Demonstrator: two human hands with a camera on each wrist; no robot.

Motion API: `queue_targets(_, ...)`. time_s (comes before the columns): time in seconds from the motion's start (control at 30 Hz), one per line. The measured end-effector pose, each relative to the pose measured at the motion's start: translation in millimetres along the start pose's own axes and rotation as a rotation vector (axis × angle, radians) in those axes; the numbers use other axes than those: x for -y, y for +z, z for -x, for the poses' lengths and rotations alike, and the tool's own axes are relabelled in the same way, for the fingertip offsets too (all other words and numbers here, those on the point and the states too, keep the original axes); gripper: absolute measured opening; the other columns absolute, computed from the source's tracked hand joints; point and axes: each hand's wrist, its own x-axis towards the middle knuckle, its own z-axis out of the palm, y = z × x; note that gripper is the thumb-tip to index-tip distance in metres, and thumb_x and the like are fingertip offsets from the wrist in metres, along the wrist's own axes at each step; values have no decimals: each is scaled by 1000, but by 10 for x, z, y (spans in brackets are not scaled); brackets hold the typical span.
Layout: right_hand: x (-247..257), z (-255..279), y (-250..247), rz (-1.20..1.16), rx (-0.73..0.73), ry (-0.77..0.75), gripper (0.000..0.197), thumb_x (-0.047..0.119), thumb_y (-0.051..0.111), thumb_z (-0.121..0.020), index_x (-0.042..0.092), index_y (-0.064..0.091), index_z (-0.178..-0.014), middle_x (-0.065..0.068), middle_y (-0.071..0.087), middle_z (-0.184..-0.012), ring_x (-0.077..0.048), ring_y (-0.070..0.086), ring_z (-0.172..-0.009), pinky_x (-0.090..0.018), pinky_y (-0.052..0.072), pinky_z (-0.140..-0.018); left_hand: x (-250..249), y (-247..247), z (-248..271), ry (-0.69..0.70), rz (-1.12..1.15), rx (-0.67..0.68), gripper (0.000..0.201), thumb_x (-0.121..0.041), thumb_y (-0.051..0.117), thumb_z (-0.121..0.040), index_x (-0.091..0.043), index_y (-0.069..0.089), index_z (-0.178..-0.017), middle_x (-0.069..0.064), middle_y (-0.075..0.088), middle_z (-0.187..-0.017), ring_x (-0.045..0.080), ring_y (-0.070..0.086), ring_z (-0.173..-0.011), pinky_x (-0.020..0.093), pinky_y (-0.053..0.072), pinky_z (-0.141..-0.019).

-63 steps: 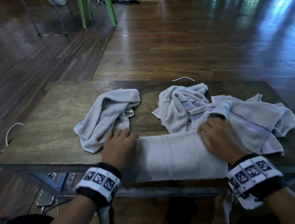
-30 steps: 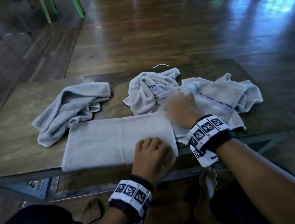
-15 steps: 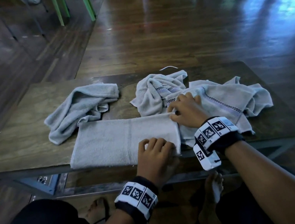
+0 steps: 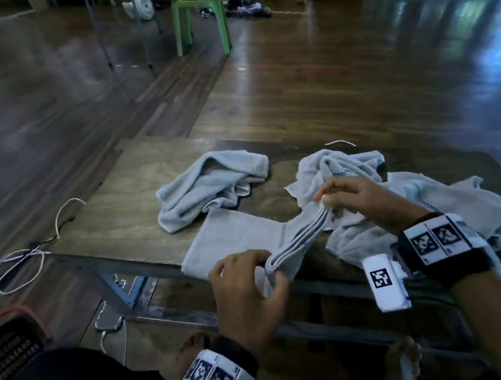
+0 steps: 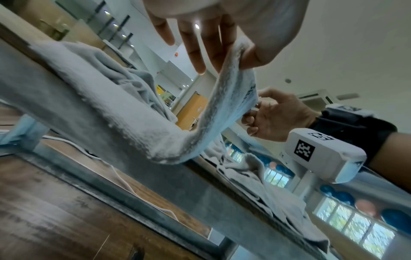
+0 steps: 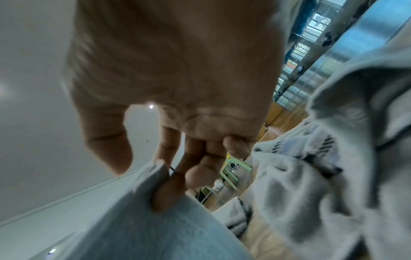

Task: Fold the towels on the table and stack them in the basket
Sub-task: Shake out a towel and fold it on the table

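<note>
A grey towel [image 4: 238,241], folded into a long strip, lies along the front edge of the wooden table [image 4: 108,220]. Its right end is raised off the table. My left hand [image 4: 270,267] pinches the near corner of that end, and my right hand [image 4: 326,205] pinches the far corner. In the left wrist view the towel [image 5: 124,109] bends up from the table edge to my left hand [image 5: 229,65], with my right hand [image 5: 278,114] behind it. The right wrist view shows my right hand [image 6: 169,177] pinching the towel [image 6: 155,228]. A dark basket [image 4: 3,344] sits on the floor at lower left.
A crumpled plain towel [image 4: 211,183] lies behind the strip. A bunched towel with a checked stripe [image 4: 337,162] and a spread one [image 4: 478,211] lie to the right. White cables [image 4: 22,261] lie on the floor at left, a phone [image 4: 109,323] under the table, a green chair [image 4: 200,15] far behind.
Both hands lay on the right end of the folded towel before. Now they pinch its two corners and have lifted that end off the table.
</note>
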Motion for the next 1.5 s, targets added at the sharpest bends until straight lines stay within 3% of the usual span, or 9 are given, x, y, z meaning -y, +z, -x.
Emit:
queue_targets(0.17, 337, -407, 132, 12, 235, 26, 30, -17, 52, -84, -3, 58, -109, -1, 71, -86, -3, 67, -79, -14, 50, -69, 274, -259, -78, -169, 129, -79, 12, -39, 57, -75, -30, 59, -83, -16, 63, -82, 7, 59, -81, 45, 47, -76)
queue_targets(0.33, 449, -1048, 407, 224, 279, 57, 17, 1, 67, -81, 6, 67, -98, -1, 72, -82, -12, 65, -80, -29, 50, -79, 520, -293, -107, -421, 216, -135, 20, -52, 54, -75, -33, 57, -80, -12, 63, -77, 11, 60, -78, 47, 51, -70)
queue_targets(0.4, 465, -1240, 581, 325, 301, 57, 8, 11, 69, -81, 18, 68, -85, 4, 67, -77, 0, 60, -69, -20, 47, -72, 637, -269, -91, -551, 231, -153, 24, -58, 51, -72, -35, 55, -78, -13, 62, -77, 17, 59, -83, 47, 51, -76)
queue_targets(0.5, 415, -1442, 868, 401, 296, 86, 4, 16, 67, -85, 12, 66, -87, 6, 62, -74, 8, 55, -60, -7, 43, -61, 838, -239, -75, -688, 220, -167, 23, -59, 48, -73, -36, 53, -75, -10, 61, -77, 21, 57, -87, 49, 49, -83)
queue_targets(0.63, 196, -1610, 1123, 467, 279, 85, 9, 26, 67, -84, 21, 70, -90, 0, 70, -91, -14, 62, -89, -35, 49, -89, 1056, -235, -70, -749, 130, -187, 13, -40, 57, -82, -31, 54, -73, -6, 57, -88, 19, 53, -91, 50, 43, -91)
queue_targets(0.83, 90, -1634, 1298, 497, 196, 51, 6, 27, 65, -85, 23, 69, -89, 4, 68, -90, -16, 61, -93, -35, 46, -88, 1176, -267, -90, -847, 47, -123, 12, -42, 55, -87, -29, 55, -87, -6, 49, -103, 15, 46, -105, 47, 37, -100)
queue_targets(0.97, -15, -1684, 1335, 582, 144, 53, 6, 39, 64, -82, 38, 63, -76, 20, 64, -83, -13, 59, -93, -53, 38, -98, 1249, -250, -88, -826, 83, -133, 13, -44, 55, -86, -31, 55, -85, -7, 55, -98, 14, 52, -96, 49, 42, -95)
queue_targets(1.2, -44, -1585, 1282, 802, 172, 69, 18, 40, 56, -88, 28, 63, -99, 9, 62, -96, -12, 55, -99, -45, 33, -101, 1212, -226, -92, -831, 27, -54, 17, -48, 53, -84, -32, 55, -86, -7, 59, -94, 17, 58, -92, 48, 45, -91)
queue_targets(1.5, -394, -769, 393, 886, 163, 262, 10, 40, 64, -81, 31, 59, -80, 17, 54, -74, -10, 55, -84, -31, 39, -86, 732, 75, -567, -355, -478, 574, 26, -41, 39, -90, -22, 55, -95, -2, 59, -101, 23, 53, -101, 42, 29, -92)
